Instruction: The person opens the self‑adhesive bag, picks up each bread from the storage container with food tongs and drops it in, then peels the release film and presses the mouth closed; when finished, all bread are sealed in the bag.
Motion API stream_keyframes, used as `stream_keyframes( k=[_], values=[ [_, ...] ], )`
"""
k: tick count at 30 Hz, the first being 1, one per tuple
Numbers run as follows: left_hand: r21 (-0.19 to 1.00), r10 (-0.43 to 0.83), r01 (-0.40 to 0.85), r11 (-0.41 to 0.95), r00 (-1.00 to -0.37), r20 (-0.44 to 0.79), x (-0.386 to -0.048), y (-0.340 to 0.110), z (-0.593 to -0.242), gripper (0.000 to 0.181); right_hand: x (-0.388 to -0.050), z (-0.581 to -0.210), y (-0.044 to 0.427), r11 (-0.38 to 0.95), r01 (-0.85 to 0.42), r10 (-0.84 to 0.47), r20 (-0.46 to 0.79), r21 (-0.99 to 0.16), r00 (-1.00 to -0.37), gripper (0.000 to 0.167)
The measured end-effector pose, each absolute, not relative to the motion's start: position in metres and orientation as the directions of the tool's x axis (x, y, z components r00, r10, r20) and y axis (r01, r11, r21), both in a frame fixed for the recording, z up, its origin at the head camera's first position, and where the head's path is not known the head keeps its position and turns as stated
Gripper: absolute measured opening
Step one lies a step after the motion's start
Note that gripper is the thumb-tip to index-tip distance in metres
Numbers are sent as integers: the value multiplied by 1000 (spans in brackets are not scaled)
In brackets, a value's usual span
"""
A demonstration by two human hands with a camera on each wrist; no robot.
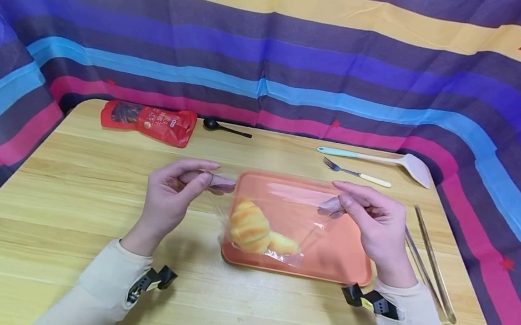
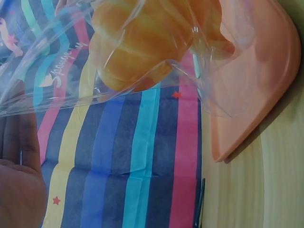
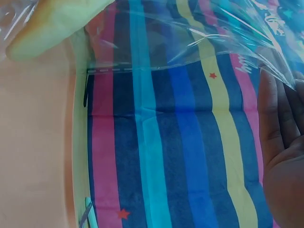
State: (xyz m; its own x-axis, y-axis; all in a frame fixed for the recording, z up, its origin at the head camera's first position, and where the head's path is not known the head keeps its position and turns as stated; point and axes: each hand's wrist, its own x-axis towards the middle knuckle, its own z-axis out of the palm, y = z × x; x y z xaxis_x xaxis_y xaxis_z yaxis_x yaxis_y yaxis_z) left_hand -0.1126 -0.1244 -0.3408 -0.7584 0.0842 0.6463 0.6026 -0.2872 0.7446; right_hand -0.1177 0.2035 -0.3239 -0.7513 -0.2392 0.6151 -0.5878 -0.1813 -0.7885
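Both hands hold up a clear plastic bag [image 1: 296,196] above an orange tray [image 1: 346,265]. My left hand [image 1: 173,189] pinches the bag's left upper corner between thumb and fingers. The right upper corner is pinched by my right hand [image 1: 377,225]. Inside the bag, low on its left side, lies a croissant [image 1: 249,227], with a smaller pale bread piece [image 1: 283,244] beside it. The left wrist view shows the croissant [image 2: 142,42] through the creased film, and the right wrist view shows the pale bread [image 3: 57,28]. White print marks the bag near its top.
At the back left lie a red snack pouch [image 1: 160,124] and a black spoon [image 1: 225,128]. A spatula [image 1: 377,157] and a fork [image 1: 357,173] lie at the back right. Metal tongs [image 1: 435,261] rest right of the tray, partly behind the right hand. A striped cloth surrounds the table.
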Motion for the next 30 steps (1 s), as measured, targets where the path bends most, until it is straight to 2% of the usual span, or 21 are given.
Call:
stream_keyframes(
  k=[5,11,21,26,30],
  values=[
    [735,88,590,-335,-757,647,-113,-124,-341,22,-119,-325,203,-271,-607,-259,664,-747,-702,23],
    [747,29,586,-314,-780,625,-112,-125,-342,28,-121,-327,203,-353,-617,-268,708,-704,-654,17],
    [738,11,589,-330,-779,627,-113,-124,-342,38,-121,-329,207,-366,-601,-307,702,-711,-643,24],
    [733,14,585,-348,-778,628,-113,-123,-341,37,-122,-329,208,-365,-608,-318,708,-705,-630,26],
    [729,36,569,-380,-778,627,-113,-124,-342,31,-121,-328,209,-308,-626,-315,698,-716,-644,31]
  ],
)
